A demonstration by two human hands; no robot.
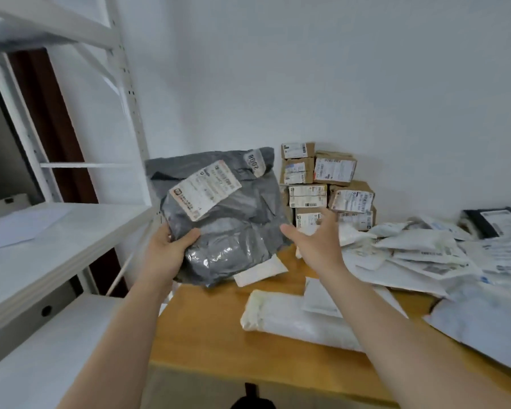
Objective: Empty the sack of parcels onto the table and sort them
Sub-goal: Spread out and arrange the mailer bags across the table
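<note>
Gripping the lower left edge of a grey parcel (219, 219), the left hand (165, 249) holds it up over the 10 o'clock corner of the wooden counter (207, 329), with the thumb curled across the front. A white shipping label (205, 190) sits tilted on the parcel's upper face. The right hand (316, 240) is spread wide with straight fingers at the parcel's 3 o'clock edge; whether it touches the plastic cannot be told. A stack of cardboard boxes (328, 187) stands against the wall at 1 o'clock from the parcel. White mailers (425, 255) lie heaped at 3 o'clock, with a black parcel (496, 222) beyond them. A long white parcel (292, 320) lies on the counter at 5 o'clock, under the right forearm. A white shelf rack (56, 237) stands at 9 o'clock.
</note>
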